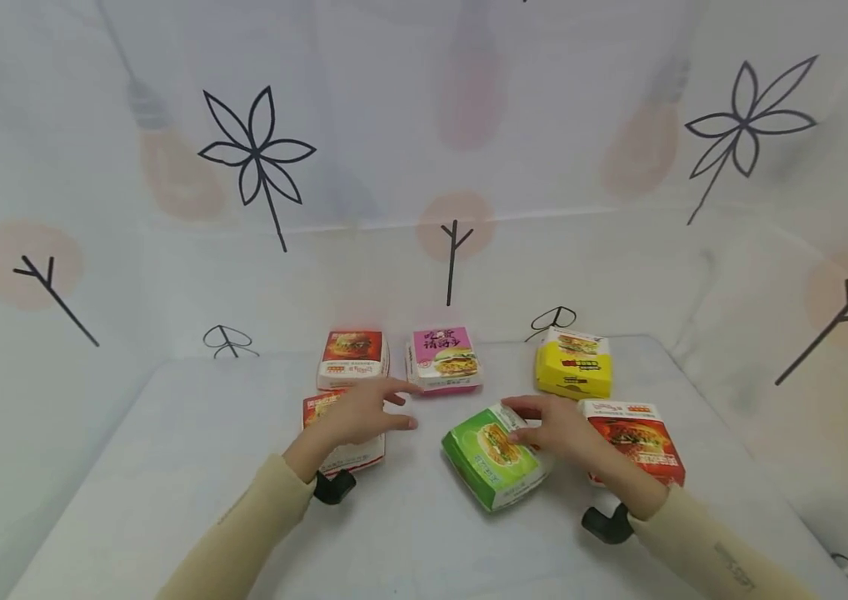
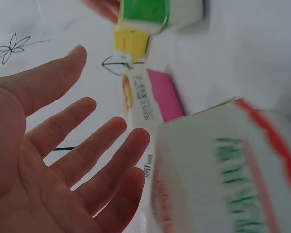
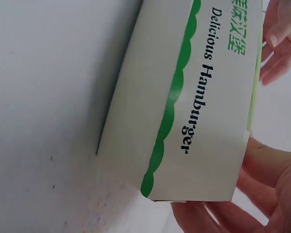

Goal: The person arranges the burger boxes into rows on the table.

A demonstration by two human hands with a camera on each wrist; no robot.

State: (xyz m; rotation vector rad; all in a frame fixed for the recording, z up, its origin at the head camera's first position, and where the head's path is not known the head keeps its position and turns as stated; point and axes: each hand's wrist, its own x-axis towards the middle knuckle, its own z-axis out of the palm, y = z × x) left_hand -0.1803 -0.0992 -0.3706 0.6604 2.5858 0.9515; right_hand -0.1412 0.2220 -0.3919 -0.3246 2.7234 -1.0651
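Note:
My right hand (image 1: 561, 429) grips a green and white hamburger box (image 1: 478, 467) at its far right corner. In the right wrist view, the thumb lies along the box's upper edge, with the other fingers at its end. My left hand (image 1: 364, 412) hovers over a red and white burger box (image 1: 356, 458), partly hiding it in the head view. Its fingers are spread and relaxed, with nothing between them. The left wrist view shows this open palm (image 2: 53, 170) beside the white box side (image 2: 208, 170).
Behind stand another red burger box (image 1: 352, 358), a pink one (image 1: 445, 362) and a yellow one (image 1: 574, 364). One more red box (image 1: 637, 442) lies beside my right forearm. The white table (image 1: 169, 467) meets a patterned cloth (image 1: 364, 275) at the back and sides.

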